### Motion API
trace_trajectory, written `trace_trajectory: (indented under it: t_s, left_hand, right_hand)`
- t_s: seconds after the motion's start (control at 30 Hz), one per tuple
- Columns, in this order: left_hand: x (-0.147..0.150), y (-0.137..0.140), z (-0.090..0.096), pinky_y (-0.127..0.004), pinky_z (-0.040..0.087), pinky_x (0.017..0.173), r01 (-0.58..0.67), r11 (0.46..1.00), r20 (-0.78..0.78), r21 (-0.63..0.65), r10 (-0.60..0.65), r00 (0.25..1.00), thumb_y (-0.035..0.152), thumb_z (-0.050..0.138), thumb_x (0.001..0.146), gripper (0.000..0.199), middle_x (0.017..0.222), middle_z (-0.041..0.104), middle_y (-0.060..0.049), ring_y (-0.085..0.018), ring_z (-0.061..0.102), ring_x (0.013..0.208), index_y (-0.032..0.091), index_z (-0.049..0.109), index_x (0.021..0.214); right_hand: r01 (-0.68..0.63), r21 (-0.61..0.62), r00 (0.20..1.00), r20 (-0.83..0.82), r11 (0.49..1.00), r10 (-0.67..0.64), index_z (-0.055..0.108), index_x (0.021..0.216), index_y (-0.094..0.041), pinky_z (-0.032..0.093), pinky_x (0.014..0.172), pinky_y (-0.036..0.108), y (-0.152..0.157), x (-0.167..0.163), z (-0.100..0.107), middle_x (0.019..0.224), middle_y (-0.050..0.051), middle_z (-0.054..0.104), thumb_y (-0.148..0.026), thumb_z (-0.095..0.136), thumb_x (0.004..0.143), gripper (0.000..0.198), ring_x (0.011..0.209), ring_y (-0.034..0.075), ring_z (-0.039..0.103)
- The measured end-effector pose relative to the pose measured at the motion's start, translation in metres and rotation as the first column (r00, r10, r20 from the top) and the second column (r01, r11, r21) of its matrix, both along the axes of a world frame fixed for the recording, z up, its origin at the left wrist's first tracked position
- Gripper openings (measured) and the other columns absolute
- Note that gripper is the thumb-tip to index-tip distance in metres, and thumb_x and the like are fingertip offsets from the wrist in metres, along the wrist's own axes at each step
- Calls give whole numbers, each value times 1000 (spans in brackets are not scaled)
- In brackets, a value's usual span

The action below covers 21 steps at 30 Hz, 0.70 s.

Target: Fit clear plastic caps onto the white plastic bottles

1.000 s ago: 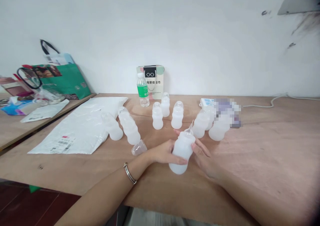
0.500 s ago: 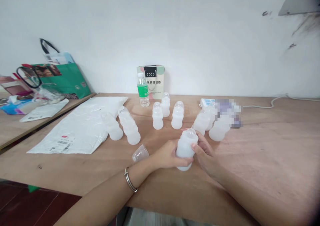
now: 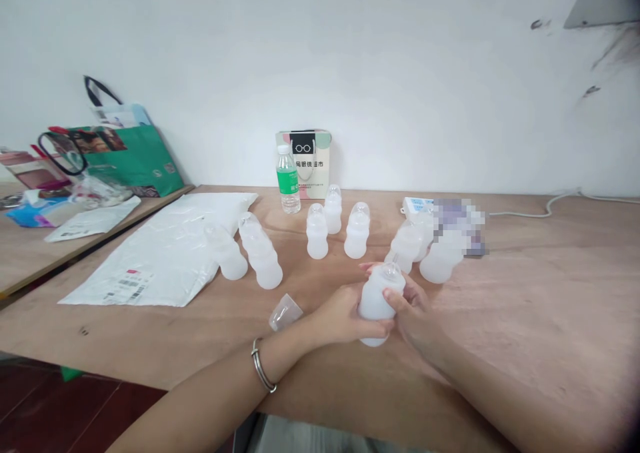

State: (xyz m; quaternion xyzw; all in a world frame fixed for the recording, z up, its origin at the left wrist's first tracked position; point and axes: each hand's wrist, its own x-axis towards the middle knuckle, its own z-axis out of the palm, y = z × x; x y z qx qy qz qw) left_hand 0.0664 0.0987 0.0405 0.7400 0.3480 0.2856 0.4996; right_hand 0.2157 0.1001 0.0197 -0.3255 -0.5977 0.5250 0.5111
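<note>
A frosted white baby bottle (image 3: 376, 304) with a clear nipple on top is held between both hands above the front part of the table. My left hand (image 3: 345, 314) wraps round its left side and lower body. On the right, my right hand (image 3: 411, 309) grips near the collar, thumb on the front; some of its fingers are hidden behind the bottle. Left of my left hand a clear plastic cap (image 3: 285, 311) lies tilted on the wood, just behind my forearm. Similar capped bottles stand behind: one pair includes a bottle (image 3: 317, 233), and another bottle (image 3: 357, 231) is nearby.
On the left lies a white plastic mailer (image 3: 165, 253), with bottles (image 3: 263, 256) at its edge. A water bottle (image 3: 289, 181) and paper bag (image 3: 320, 173) stand by the wall. More bottles (image 3: 440, 259) and a small box (image 3: 415, 207) are right. A green bag (image 3: 145, 153) sits far left.
Both hands and the held bottle have shifted slightly right in view, while the whole scene also moved a little right. The grip looks much the same.
</note>
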Motion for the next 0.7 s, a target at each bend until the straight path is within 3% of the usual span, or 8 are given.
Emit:
trace_trajectory:
  t_s: [0.17,0.3,0.37,0.43,0.5,0.6,0.67,0.7]
  left_hand:
    - [4,-4,3,-24,44,61,-39,997,-84,68,44,995,29,60,73,24,85,61,-2,-16,57,76,14,57,92]
    - [-3,-7,23,-27,46,68,24,997,-205,72,-9,979,47,58,75,38,94,63,-4,-20,60,85,16,57,98]
    - [-14,-12,40,-30,47,74,20,987,-290,160,28,957,55,55,75,46,104,62,-5,-22,59,92,18,56,104]
    - [-29,-23,57,-33,44,83,-32,941,-381,337,168,909,56,51,78,48,115,58,-5,-22,56,101,22,53,112]
    - [-45,-36,65,-35,44,83,-102,839,-466,534,392,793,51,45,84,40,110,59,-5,-22,57,97,22,53,110]
    - [-67,-54,54,-36,47,70,-99,705,-601,703,662,448,43,50,82,36,99,62,-10,-27,59,89,16,56,105]
    - [-77,-61,35,-33,47,61,-53,713,-673,699,680,290,38,54,80,39,96,63,-12,-27,61,82,14,54,111]
    - [-80,-62,24,-31,47,58,-17,727,-699,686,666,260,36,54,80,40,95,64,-13,-27,62,80,13,53,112]
  right_hand:
    - [32,29,999,23,999,-33,58,108,-26,49,63,30,0,0,-3,96,5,65,-44,52,82,32,78,20,59]
    - [37,23,999,-31,999,-36,57,104,-26,51,73,34,1,3,-2,108,6,63,-45,51,82,30,92,23,60]
    - [32,4,996,-88,999,-31,54,107,-27,51,77,36,1,3,-1,109,7,63,-44,49,83,30,99,25,58]
    - [46,-14,991,-122,999,-47,49,110,-28,50,76,37,1,1,1,105,6,63,-43,46,86,29,98,24,58]
    - [67,-10,991,-116,998,-68,45,112,-29,50,75,36,0,-2,2,102,5,62,-41,45,87,27,94,23,59]
    - [99,63,995,-32,993,-97,42,111,-28,48,75,34,-2,-6,1,96,4,58,-40,47,87,27,88,19,57]
    - [108,119,989,87,987,-119,40,111,-27,46,74,33,-4,-8,-1,91,3,55,-41,49,86,30,83,18,54]
    - [107,139,980,155,985,-128,39,112,-27,45,73,32,-4,-8,-3,90,2,52,-41,50,85,32,81,17,52]
